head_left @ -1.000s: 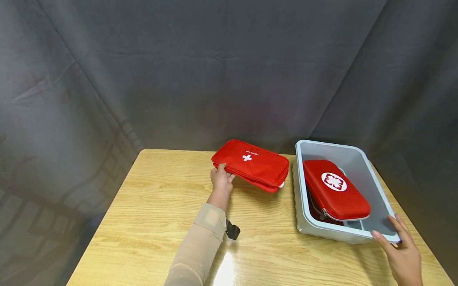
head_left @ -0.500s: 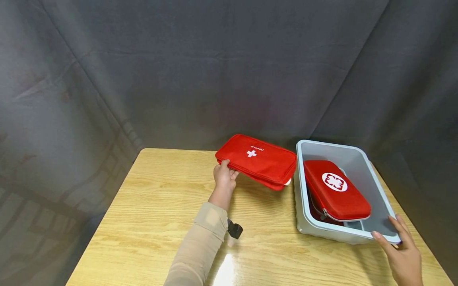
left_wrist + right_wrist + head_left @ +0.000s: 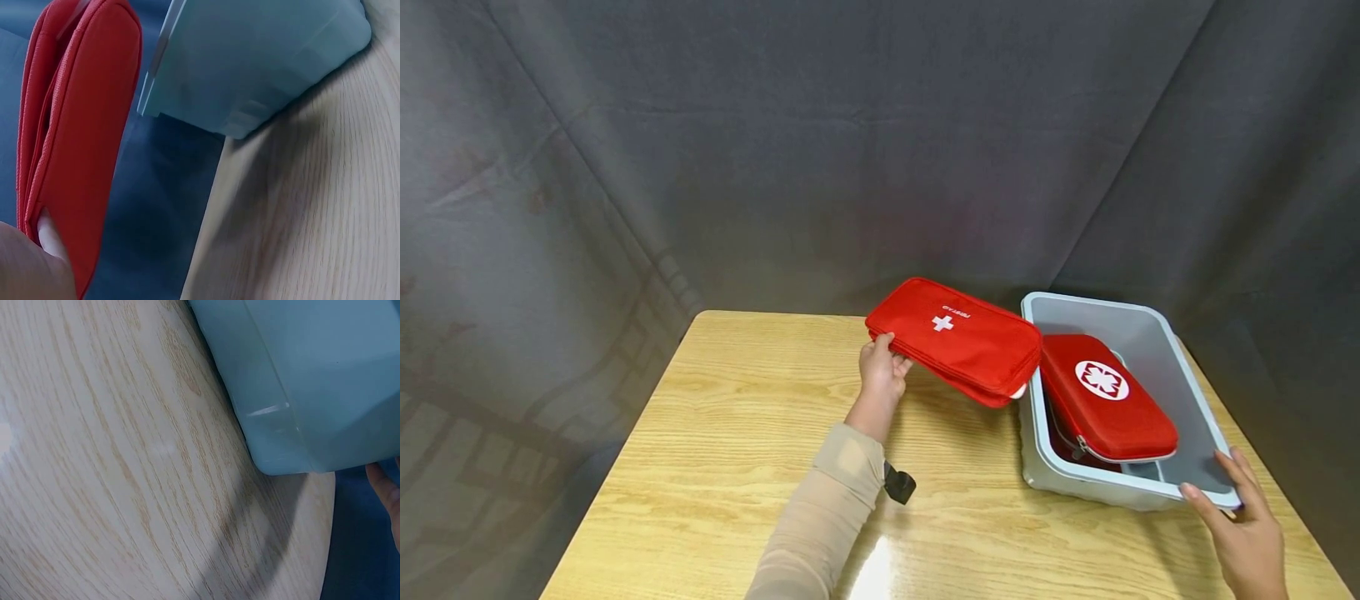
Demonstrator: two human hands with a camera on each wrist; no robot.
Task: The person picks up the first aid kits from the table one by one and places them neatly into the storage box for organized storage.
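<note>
My left hand (image 3: 882, 373) pinches a flat red first aid pouch (image 3: 970, 350) by its near left edge, thumb on top. The pouch has a white cross and hangs tilted above the table; its right end overlaps the left rim of a grey plastic bin (image 3: 1033, 433) in the head view. In the left wrist view the red pouch (image 3: 87, 137) stands beside the bin's side wall (image 3: 250, 69). My right hand (image 3: 1247, 529) holds the bin's near right corner by the rim. Inside the bin, a red hard case (image 3: 1112, 417) with a white emblem lies tilted.
The wooden table (image 3: 730, 417) runs under both arms, with the bin at its right side. Something dark red shows beneath the case, mostly hidden. Grey cloth (image 3: 865, 150) hangs behind and at the sides. A black strap piece (image 3: 898, 483) sticks out at my left wrist.
My left hand has moved right with the pouch, and the pouch's right end has come over the bin's left rim. My right hand and the bin have stayed put.
</note>
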